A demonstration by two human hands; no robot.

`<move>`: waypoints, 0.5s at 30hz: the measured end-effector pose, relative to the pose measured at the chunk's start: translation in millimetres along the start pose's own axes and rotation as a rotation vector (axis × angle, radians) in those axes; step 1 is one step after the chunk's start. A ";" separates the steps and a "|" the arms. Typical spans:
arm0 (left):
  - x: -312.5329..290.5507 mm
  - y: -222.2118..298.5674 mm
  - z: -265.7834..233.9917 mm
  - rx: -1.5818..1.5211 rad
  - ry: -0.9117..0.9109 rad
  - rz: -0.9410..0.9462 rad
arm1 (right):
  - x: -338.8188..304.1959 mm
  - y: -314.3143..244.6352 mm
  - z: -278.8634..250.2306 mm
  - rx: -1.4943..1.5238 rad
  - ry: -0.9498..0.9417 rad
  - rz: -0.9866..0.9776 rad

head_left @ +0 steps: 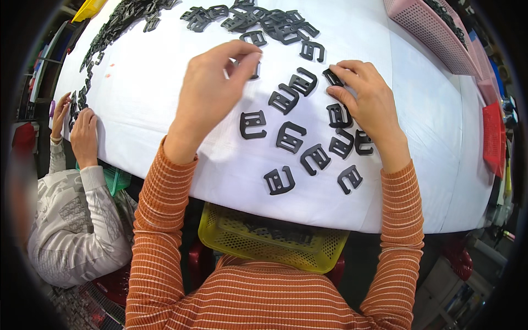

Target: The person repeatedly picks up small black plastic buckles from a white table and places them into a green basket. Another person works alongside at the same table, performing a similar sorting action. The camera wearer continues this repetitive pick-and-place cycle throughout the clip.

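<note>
My left hand [212, 91] hovers over the white table with thumb and fingertips drawn together. Whether anything is pinched there cannot be made out; a black plastic buckle [256, 70] shows partly just below the thumb. At the right, my right hand [369, 98] grips another black buckle [333, 77] between thumb and fingers. Several more buckles lie spread between and below my hands, such as one [253, 125] on the left, one [291, 137] in the middle and one [350, 179] near the table edge. Each is a flat frame with an open hook side.
A heap of buckles [275, 23] lies ahead, and a longer pile [118, 22] runs along the far left. A co-worker's hands [84, 135] handle buckles there. A pink basket [423, 33] and red basket [493, 137] stand right. A yellow basket [324, 253] sits below the table edge.
</note>
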State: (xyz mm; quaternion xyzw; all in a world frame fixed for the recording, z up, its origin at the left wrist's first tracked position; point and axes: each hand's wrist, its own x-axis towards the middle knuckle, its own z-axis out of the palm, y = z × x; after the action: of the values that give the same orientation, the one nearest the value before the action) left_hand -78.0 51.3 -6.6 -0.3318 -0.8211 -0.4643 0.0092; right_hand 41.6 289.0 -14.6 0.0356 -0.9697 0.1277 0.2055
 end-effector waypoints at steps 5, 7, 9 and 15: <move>-14.4 -14.5 -11.2 0.029 0.077 -0.101 | 10.0 4.0 -10.9 0.322 -0.117 0.404; -19.0 -21.8 -9.9 0.078 0.111 -0.073 | 14.5 10.2 -13.3 0.383 -0.140 0.495; -19.0 -29.2 -10.5 0.164 0.121 -0.001 | 23.3 18.0 -3.0 0.062 -0.055 0.234; -15.1 -37.6 -2.8 0.212 0.023 0.076 | 49.1 22.8 24.9 -0.069 0.036 -0.152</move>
State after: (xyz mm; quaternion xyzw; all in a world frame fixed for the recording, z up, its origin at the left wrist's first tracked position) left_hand -87.9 27.9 -38.3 -0.3544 -0.8522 -0.3782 0.0712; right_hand -15.7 303.7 -21.8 0.0999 -0.9641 0.0789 0.2331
